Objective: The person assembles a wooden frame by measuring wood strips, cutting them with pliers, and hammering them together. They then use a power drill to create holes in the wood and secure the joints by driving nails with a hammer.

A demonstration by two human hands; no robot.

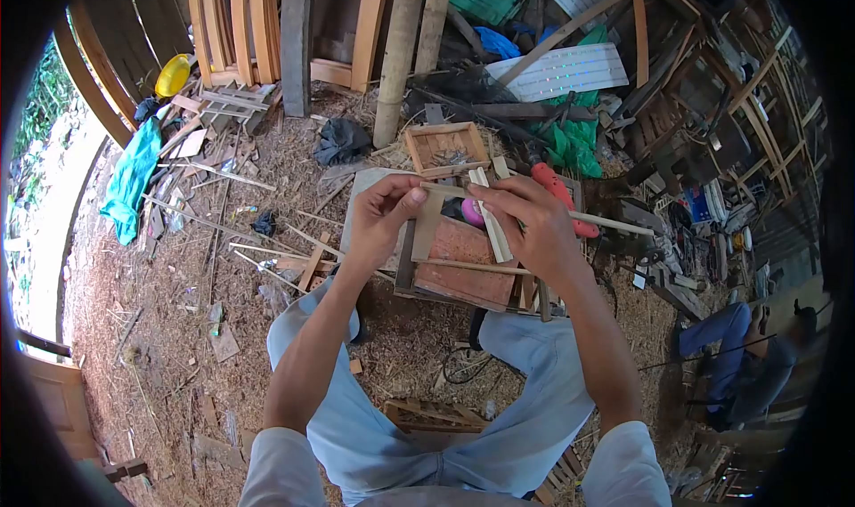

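Observation:
My left hand (385,218) pinches the left end of a thin wooden strip (448,189) between thumb and fingers. At the strip's other end, my right hand (530,222) has its fingers closed on a pale grooved wooden piece (492,222) that slants downward. Both hands are held over a low bench with a worn reddish board (459,280) on it. A flat wooden slat (427,228) stands below my left fingers. Partly hidden behind the pale piece is a round pink object (472,210). Beside my right hand lies a red-orange tool (554,186).
A shallow wooden tray (445,145) with small metal bits sits beyond the bench. Wood scraps and shavings cover the ground (214,267). Posts (401,62) and frames stand at the back. A person (757,356) sits at the far right.

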